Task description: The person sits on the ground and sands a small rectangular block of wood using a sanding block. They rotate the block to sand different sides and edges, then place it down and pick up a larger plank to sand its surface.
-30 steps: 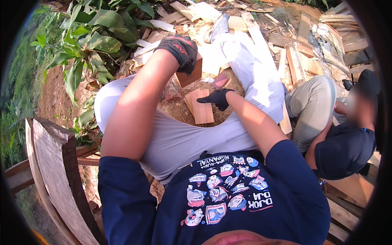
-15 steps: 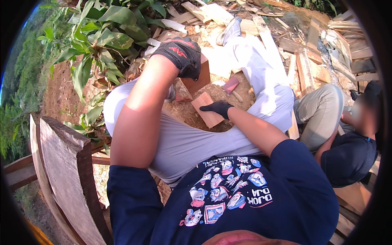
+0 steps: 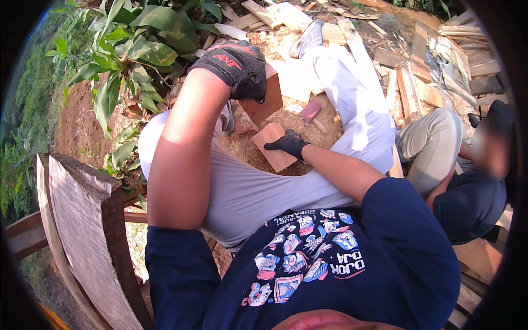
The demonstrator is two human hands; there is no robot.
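R hand (image 3: 290, 144) on wood pcs (image 3: 270, 136), L hand (image 3: 237, 69) — gloved — nr block (image 3: 268, 102)

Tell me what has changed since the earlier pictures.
Since the first picture, the right hand has turned the pale board, its far end swinging left. The wooden handle of the red-headed tool now shows beyond that hand. The left hand has shifted slightly left, baring more of the brown block. Block and tool stayed put; the right hand is still on the board.
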